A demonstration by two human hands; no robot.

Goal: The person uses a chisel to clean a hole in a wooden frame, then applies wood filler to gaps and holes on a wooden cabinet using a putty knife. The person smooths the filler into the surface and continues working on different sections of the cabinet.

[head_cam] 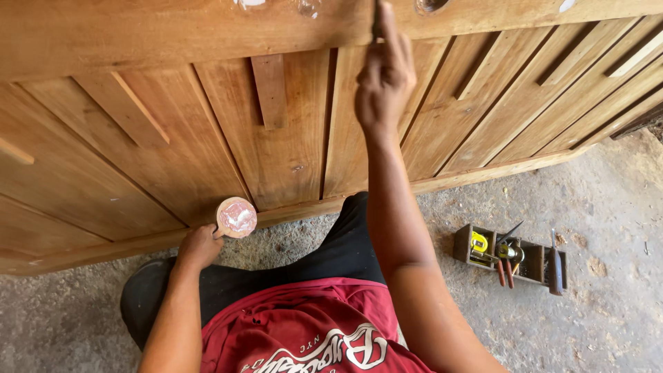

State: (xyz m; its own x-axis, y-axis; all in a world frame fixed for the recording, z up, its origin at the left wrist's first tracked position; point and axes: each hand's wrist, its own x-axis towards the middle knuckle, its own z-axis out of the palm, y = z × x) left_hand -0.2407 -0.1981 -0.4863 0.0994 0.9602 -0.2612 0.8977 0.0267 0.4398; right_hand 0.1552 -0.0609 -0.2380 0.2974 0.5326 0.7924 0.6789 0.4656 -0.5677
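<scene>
Item: filling work on a wooden door, hands outward.

Right hand (384, 83): raised to the upper rail of the door (207, 124), grip closed around a thin dark blade-like tool (377, 21), its tip pressed to the wood near a round bored hole (429, 5). Only the tool's narrow edge shows, so its exact kind cannot be told.

Left hand (199, 245): low, beside the door's bottom rail, grip closed on a small round container (237, 217) of pale pinkish-white paste, smeared and glossy on top.

Step in hand, as judged: paste is being worked into a flaw in the rail (whitish dabs (250, 3) already sit further left on the same rail). The next move likely calls for a fresh load from the container and a flat, firm stroke to leave the patch level.

Door: warm orange-brown timber, smooth planed panels, raised slanting slats, narrow dark grooves between boards; it stands on its long edge on the floor.

Floor (608, 290): rough grey concrete, dusty.

Wooden tool tray (511, 259): well apart to the right, oblong, compartmented, holding a yellow tape measure, red-handled pliers and a screwdriver.
</scene>
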